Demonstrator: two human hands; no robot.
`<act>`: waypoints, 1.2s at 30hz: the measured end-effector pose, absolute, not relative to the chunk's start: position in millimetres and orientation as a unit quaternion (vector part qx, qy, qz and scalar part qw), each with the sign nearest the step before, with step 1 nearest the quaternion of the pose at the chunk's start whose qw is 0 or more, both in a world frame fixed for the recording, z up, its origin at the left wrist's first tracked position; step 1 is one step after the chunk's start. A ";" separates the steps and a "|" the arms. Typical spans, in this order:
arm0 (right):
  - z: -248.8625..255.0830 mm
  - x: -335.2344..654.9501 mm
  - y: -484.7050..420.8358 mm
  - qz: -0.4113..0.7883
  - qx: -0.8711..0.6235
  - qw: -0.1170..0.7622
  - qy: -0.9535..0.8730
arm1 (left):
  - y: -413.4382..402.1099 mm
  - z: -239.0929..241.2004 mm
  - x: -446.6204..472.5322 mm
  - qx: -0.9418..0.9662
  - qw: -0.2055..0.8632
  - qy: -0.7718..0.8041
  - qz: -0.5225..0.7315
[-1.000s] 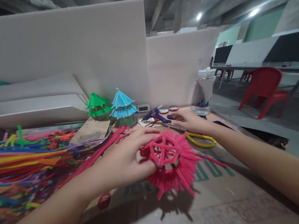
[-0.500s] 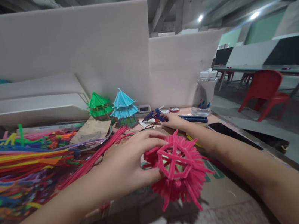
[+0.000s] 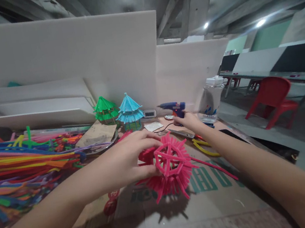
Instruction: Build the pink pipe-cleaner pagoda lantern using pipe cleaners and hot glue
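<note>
My left hand [image 3: 136, 157] grips a pink pipe-cleaner pavilion model [image 3: 173, 164], tilted so its open hexagonal frame with crossed struts faces me. Short pink strips fan out around that frame. Farther off, my right hand [image 3: 189, 119] is closed round the handle of a blue glue gun [image 3: 176, 107], whose nozzle points left. Under my right forearm lie scissors [image 3: 201, 146] with yellow and red handles. A single pink pipe cleaner [image 3: 216, 167] rests on the cardboard [image 3: 227, 202] right of the model.
Green [image 3: 104, 108] and blue [image 3: 128, 110] pavilion models stand at the back, beside a small digital display [image 3: 149, 113]. Bundles of coloured pipe cleaners [image 3: 18, 166] fill the left side. A clear plastic bottle [image 3: 210, 99] stands back right. White boards [image 3: 59, 59] wall the rear; a red chair [image 3: 271, 99] is beyond.
My right hand has lifted the glue gun upright from the table. The pink model has shifted slightly left and down in view with my left hand. The scissors show more fully.
</note>
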State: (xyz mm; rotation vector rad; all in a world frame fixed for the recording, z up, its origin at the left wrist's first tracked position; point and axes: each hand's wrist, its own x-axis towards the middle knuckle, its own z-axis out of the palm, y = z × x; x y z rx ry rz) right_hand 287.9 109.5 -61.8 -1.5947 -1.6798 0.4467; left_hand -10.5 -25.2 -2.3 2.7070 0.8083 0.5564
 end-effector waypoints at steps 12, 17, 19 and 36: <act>-6.0 281.9 -1.5 0.302 -0.363 0.537 -0.699 | -24.5 4.7 -14.4 0.928 0.091 0.282 0.226; -16.2 285.8 -34.9 0.303 -0.385 0.430 -0.758 | -16.3 3.8 -21.0 0.944 0.030 0.265 0.197; -17.9 285.1 -40.2 0.308 -0.370 0.419 -0.770 | -13.7 1.5 -22.2 0.949 0.028 0.251 0.187; -12.7 281.7 -42.3 0.249 -0.326 0.409 -0.815 | -5.6 -0.8 -27.4 0.950 0.013 0.259 0.175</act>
